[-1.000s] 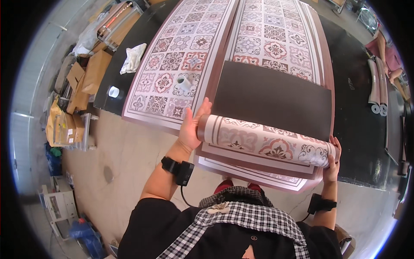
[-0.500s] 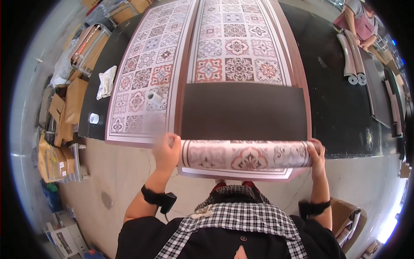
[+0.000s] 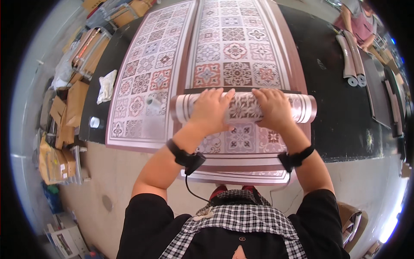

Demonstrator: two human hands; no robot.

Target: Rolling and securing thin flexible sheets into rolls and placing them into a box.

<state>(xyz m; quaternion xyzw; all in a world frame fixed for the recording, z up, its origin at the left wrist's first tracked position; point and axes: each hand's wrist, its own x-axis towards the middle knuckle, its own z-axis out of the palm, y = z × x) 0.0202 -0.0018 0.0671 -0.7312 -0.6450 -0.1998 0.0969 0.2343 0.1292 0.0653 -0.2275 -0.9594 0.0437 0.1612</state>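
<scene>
A roll of patterned tile-print mat (image 3: 245, 106) lies crosswise on a flat mat of the same print (image 3: 236, 52). My left hand (image 3: 211, 110) rests on the left part of the roll, fingers stretched over its top. On the right part, my right hand (image 3: 276, 108) lies with its fingers spread likewise. Both palms face down and press on the roll. Just beyond the roll shows a narrow strip of dark backing (image 3: 189, 91). Another long printed mat (image 3: 144, 82) lies flat on the left, with a whitish tube-like piece (image 3: 153, 102) on it.
A black table (image 3: 332, 112) bears the mats. A white cloth (image 3: 106, 86) and a small white roll (image 3: 94, 122) lie at its left side. Two rolled mats (image 3: 351, 60) are at the far right, near another person (image 3: 360, 23). Cardboard boxes (image 3: 75, 101) stand left of the table.
The roll has moved away from me, from the table's near edge, covering most of the dark backing. My hands have shifted from its two ends to its top, closer together.
</scene>
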